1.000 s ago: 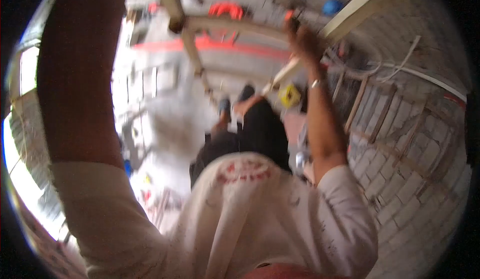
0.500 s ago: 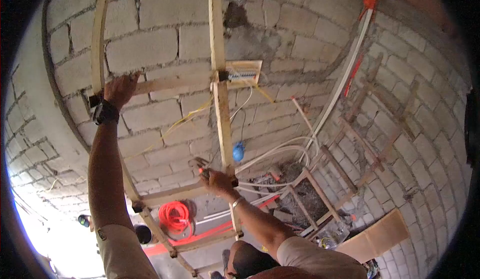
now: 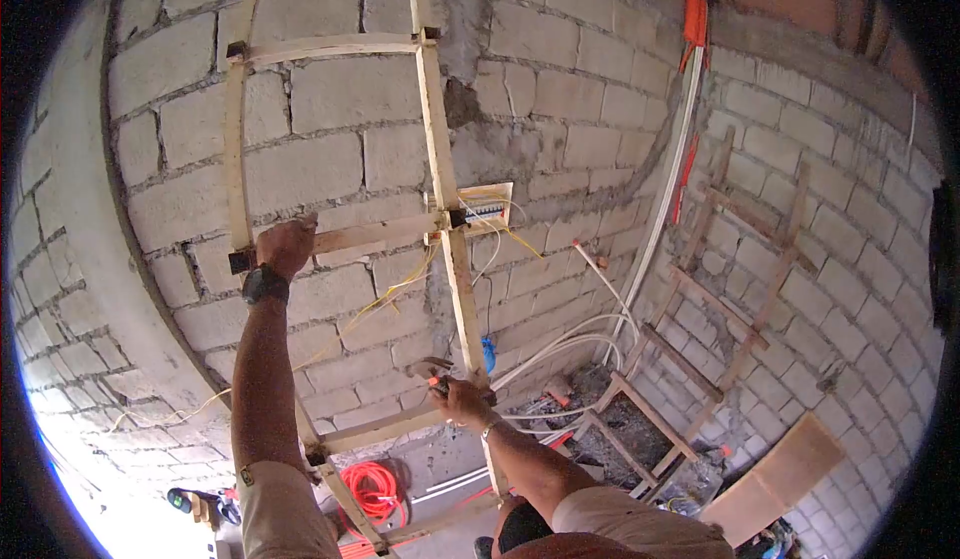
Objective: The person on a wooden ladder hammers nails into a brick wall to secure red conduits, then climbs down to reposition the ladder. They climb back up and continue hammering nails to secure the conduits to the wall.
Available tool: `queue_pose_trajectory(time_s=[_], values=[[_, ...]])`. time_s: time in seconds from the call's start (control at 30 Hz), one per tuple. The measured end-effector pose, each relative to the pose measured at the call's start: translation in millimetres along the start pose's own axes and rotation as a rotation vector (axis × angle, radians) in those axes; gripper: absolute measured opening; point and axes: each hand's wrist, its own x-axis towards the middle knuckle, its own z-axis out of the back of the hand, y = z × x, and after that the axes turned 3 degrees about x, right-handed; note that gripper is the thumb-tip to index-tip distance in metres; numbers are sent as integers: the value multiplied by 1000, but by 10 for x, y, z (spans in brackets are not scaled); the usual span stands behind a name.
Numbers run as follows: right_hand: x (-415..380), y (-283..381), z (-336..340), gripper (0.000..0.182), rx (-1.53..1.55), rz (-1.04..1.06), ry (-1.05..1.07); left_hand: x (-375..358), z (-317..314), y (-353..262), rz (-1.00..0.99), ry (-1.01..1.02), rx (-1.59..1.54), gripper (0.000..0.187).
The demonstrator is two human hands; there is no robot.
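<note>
A wooden ladder (image 3: 459, 289) of pale battens stands in front of me against the block wall. My left hand (image 3: 287, 245), with a black watch at the wrist, is closed round a rung beside the left rail. Lower down, my right hand (image 3: 463, 401) is closed on a hammer (image 3: 430, 367), its metal head pointing up and left. That hand is also against the ladder's right rail, though its fingers are partly hidden. Behind the ladder, a breaker box (image 3: 487, 209) with loose yellow and white wires is set in the wall.
On the floor below lie a coil of orange conduit (image 3: 370, 491) and a cardboard sheet (image 3: 775, 481). A second, rougher ladder (image 3: 735, 309) leans against the right wall. White pipes (image 3: 668, 179) run down the corner. Part of my leg (image 3: 518, 527) shows near the lower rungs.
My view has shifted, so the ladder, wall and hands appear lower and further right, and a higher rung has come into sight. Both hands keep their places on the ladder.
</note>
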Motion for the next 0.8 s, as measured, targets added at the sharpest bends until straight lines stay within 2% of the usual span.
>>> queue_pose_trajectory(time_s=[0.13,0.2,0.23,0.3,0.33,0.37,0.4,0.43,0.47,0.5,0.57,0.67,0.8], values=[[35,-103,-88,44,-56,-50,33,-23,43,24,24,45,-29,36],[21,-107,-112,44,-45,-73,41,-82,-23,87,-131,-123,-146,32],[22,-121,-128,44,-76,-75,26,-158,-8,71,-126,-121,-149,32],[15,-128,-157,45,-107,-76,16,-416,229,-168,-73,-803,-221,24],[20,-129,-166,45,-81,-67,1,-678,655,-374,-8,-739,-383,16],[19,-138,-180,44,-54,-60,-15,-832,584,-425,-191,-926,-293,17],[12,-167,-200,44,-54,-65,-11,-1160,552,-592,65,-536,-669,20],[34,-219,-220,41,-63,-76,2,-1451,498,-745,157,-421,-949,23],[37,-260,-250,38,-72,-87,18,-1780,43,-877,166,-432,-930,26],[24,-289,-275,38,-75,-91,23,-2061,-5,-1009,249,-271,-1047,28],[16,-324,-301,38,-192,-93,34,-2586,-479,-1185,318,-37,-981,32],[32,16,-56,40,-124,-160,33,-2966,-754,-1261,262,36,-898,28],[51,-74,-109,44,-80,-159,-7,-3142,-951,-1242,161,172,-654,24]])
